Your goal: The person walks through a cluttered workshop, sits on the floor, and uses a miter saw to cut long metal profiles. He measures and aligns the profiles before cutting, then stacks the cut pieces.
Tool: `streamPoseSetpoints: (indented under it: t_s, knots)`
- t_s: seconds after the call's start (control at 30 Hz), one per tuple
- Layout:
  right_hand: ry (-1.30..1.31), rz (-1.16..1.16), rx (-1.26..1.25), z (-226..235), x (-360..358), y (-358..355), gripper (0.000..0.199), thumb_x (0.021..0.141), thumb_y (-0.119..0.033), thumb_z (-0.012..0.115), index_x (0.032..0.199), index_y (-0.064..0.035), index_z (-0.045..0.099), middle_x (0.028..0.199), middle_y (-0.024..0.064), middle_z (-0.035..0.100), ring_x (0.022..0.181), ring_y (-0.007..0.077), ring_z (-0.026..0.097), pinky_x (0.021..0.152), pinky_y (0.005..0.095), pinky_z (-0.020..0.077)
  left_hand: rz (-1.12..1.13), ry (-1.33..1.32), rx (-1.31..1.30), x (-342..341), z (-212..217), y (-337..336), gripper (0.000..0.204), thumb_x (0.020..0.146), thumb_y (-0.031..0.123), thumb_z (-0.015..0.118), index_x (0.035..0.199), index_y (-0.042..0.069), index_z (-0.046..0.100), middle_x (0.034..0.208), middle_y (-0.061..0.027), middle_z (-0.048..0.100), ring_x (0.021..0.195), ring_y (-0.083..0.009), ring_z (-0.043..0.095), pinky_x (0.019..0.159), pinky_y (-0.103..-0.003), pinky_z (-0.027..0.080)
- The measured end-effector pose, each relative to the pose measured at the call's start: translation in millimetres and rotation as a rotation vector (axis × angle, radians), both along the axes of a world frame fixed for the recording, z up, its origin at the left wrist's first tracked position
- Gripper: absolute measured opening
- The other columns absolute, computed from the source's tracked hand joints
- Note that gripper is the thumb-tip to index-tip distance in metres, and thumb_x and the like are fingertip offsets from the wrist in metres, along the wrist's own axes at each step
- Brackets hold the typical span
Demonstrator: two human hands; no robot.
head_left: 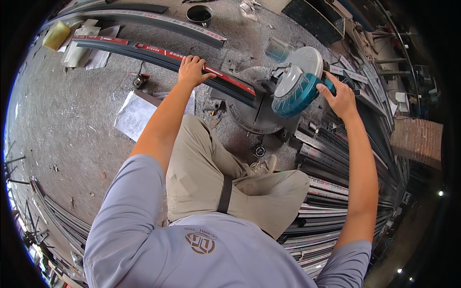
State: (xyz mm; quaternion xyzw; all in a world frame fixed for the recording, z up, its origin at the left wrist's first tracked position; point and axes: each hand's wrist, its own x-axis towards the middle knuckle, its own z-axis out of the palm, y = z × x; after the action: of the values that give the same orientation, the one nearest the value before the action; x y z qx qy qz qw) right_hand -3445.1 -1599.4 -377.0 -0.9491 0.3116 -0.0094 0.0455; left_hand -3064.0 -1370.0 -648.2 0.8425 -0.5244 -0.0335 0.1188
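Profile (163,59) with red printed labels (230,79)

I see a lavender-grey shirt (240,254) with short sleeves (126,189) and a round brownish-gold emblem (200,243), smudged beige trousers (194,177), a black strap (224,194) lying across them, and a pale laced shoe (264,165). Both hands (193,71) are bare.

1. The left arm (161,122) stretches forward, left hand (191,72) palm down, thumb jutting to the right.
2. The right arm (361,163) reaches ahead, slightly bent, right hand (340,98) curled in a grip.
3. Both legs (197,168) fold beneath.
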Motion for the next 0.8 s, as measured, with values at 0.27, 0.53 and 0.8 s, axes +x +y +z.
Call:
streamPoseSetpoints:
  t_s: [0.27, 0.53, 0.8]
  knots:
    - [0.092, 0.007, 0.089, 6, 1, -12, 0.095, 0.087, -0.085, 0.051, 0.139, -0.0072, 0.064, 0.065, 0.0181, 0.064, 0.071, 0.0352, 0.069, 0.075, 0.0472, 0.0552, -0.155, -0.032, 0.195, 17, 11, -14, 0.094, 0.068, 0.082, 0.072, 0.124, 0.007, 0.068, 0.127, -0.0117, 0.064, 0.130, -0.0306, 0.052, 0.120, -0.044, 0.031]
    - [-0.001, 0.043, 0.045, -6, -3, -18, 0.097, 0.084, -0.087, 0.052, 0.136, -0.0064, 0.067, 0.075, 0.0223, 0.069, 0.078, 0.0377, 0.071, 0.080, 0.0486, 0.0554, -0.297, -0.173, 0.365, 75, 3, -20, 0.080, 0.062, 0.072, 0.084, 0.112, 0.011, 0.071, 0.112, -0.0104, 0.071, 0.114, -0.0322, 0.066, 0.100, -0.045, 0.051]
    - [0.030, -0.020, 0.093, -1, -4, -14, 0.100, 0.082, -0.089, 0.053, 0.132, -0.0035, 0.069, 0.094, 0.0245, 0.075, 0.094, 0.0399, 0.074, 0.088, 0.0490, 0.0567, -0.389, -0.192, 0.523, 60, 18, -41, 0.077, 0.058, 0.075, 0.083, 0.096, 0.010, 0.073, 0.097, -0.0120, 0.074, 0.099, -0.0350, 0.072, 0.084, -0.046, 0.058]
